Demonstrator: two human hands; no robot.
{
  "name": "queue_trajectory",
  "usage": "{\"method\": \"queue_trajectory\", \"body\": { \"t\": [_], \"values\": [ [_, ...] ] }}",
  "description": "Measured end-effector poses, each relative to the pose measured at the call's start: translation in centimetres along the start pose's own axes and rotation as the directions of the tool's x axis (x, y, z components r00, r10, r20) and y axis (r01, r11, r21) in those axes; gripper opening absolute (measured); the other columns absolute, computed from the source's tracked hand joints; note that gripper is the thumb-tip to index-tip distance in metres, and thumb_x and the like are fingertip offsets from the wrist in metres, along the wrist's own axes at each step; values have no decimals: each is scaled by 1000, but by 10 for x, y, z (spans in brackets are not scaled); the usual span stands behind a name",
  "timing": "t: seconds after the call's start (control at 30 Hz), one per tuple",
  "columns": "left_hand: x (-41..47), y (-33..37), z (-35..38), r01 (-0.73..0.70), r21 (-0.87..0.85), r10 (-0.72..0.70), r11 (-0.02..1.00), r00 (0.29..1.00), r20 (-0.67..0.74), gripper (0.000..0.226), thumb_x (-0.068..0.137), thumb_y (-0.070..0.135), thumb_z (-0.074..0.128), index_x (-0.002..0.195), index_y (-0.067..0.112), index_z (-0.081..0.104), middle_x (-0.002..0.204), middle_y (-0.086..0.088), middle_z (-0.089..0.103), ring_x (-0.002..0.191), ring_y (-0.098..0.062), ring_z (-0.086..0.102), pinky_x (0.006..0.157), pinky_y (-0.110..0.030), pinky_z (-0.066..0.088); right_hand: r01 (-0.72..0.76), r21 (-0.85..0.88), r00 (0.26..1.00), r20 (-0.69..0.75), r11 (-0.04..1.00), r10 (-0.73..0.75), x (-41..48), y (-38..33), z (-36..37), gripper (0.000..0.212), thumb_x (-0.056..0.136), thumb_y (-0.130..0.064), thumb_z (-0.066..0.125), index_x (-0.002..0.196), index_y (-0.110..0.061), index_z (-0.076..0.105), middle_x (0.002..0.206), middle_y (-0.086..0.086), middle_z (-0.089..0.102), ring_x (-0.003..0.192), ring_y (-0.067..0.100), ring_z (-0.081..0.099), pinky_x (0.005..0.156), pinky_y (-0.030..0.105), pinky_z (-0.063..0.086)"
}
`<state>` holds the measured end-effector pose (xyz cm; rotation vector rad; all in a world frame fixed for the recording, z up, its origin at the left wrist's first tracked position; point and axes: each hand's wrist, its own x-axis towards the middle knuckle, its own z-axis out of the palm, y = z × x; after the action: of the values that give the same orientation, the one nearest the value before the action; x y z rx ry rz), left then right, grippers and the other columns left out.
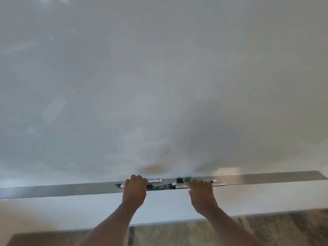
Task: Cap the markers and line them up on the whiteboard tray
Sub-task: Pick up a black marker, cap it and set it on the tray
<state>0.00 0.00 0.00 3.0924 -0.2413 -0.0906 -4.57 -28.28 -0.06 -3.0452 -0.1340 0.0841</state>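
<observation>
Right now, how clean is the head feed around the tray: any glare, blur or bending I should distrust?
Head view: the long grey metal tray bows from wide-angle distortion; a bright glare patch sits on the white whiteboard above it; the right hand looks motion-smeared, the left hand sharper; the green-capped white marker is legible, other labels are not.

Soft even daylight, whiteboard (pixel 159 77) hazy w/ faint glare, overall blur, wide-angle bend at edges
</observation>
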Motion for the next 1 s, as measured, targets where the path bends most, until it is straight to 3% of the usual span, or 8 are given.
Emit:
{"method": "queue_trajectory", "body": {
  "t": [0.27, 0.47, 0.7, 0.9, 1.0],
  "values": [
    [26, 14, 28, -48, -8, 48, 999, 998, 51, 29, 99, 10, 49, 104, 29, 70, 108, 7, 71, 106, -22, 57, 85, -37, 42, 217, 0, 975, 55, 976, -216, 54, 20, 24, 15, 89, -28, 60, 104, -27, 60, 103, -6, 64, 101, 25, 55, 85, 43, 36],
    [31, 13, 36, -52, -47, 55, 998, 997, 45, 25, 96, 12, 55, 107, 29, 70, 108, 7, 71, 105, -22, 57, 86, -36, 39, 298, -31, 946, 146, 954, -290, 71, 24, 41, 26, 90, -33, 61, 114, -25, 57, 115, -3, 59, 113, 26, 48, 90, 44, 33],
    [35, 13, 36, -86, -43, 89, 995, 993, 82, 31, 98, 11, 55, 116, 30, 71, 112, 7, 70, 109, -21, 56, 92, -37, 40, 249, -44, 954, 182, 967, -237, 74, 25, 44, 19, 79, -21, 75, 95, -23, 64, 96, -2, 62, 98, 26, 54, 79, 43, 37],
    [32, 7, 31, -128, 0, 127, 992, 980, 152, 19, 102, 21, 56, 114, 26, 70, 115, 0, 63, 112, -25, 55, 97, -42, 43, 171, -56, 974, 161, 984, -160, 71, 19, 39, 20, 81, -26, 73, 99, -25, 63, 104, -4, 60, 107, 23, 51, 81, 42, 29],
    [28, 4, 31, -110, -38, 114, 993, 988, 101, 20, 101, 17, 56, 106, 26, 73, 109, 1, 66, 108, -24, 58, 94, -40, 41, 128, -56, 985, 127, 990, -120, 66, 20, 33, 18, 80, -29, 72, 96, -27, 64, 100, -5, 61, 104, 25, 54, 79, 43, 29]
  ]
}}
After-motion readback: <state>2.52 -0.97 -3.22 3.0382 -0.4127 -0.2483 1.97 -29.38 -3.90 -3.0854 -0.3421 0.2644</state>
